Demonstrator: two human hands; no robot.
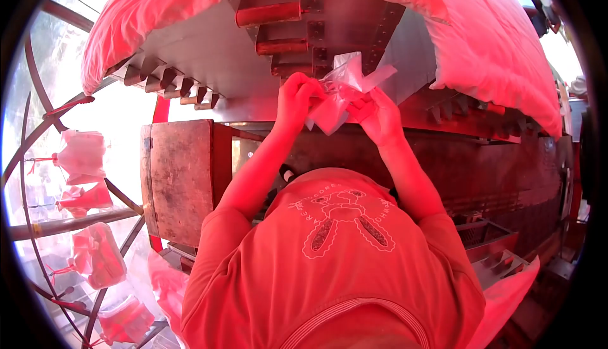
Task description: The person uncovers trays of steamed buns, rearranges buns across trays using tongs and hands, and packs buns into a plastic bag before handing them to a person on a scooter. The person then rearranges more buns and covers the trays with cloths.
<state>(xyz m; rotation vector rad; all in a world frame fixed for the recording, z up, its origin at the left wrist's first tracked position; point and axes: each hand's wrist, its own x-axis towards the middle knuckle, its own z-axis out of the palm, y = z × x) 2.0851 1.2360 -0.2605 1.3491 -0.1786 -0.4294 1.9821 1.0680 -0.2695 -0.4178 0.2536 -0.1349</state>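
One clear plastic bag (pixel 347 89), crumpled and translucent, held up between two bare hands in front of the person's chest, over the near edge of a grey metal surface (pixel 234 51).

One left hand (pixel 299 99): fingers curled in, thumb and fingertips pinching the bag's left side.

One right hand (pixel 379 116): partly open, palm turned up, the thumb and fingers gripping the bag's right side.

One set of rounded bars (pixel 269 13) on metal mounts, just beyond the left hand, in a receding row. A second group of metal pieces (pixel 171 83), jutting from the surface's left side.

One quilted cloth (pixel 494 58), puffy, draped in an arch along the far edge and down both sides.

One wooden box (pixel 180 181), worn and stained, standing left of the left forearm.

Four tied bundles (pixel 95 254), wrapped in plastic, hanging in a column by red ties from a metal frame (pixel 76 224) at far left.

One short-sleeved shirt (pixel 335 260), worn by the person, with a long-eared animal outline and lettering on the front. Everything under a strong red cast.
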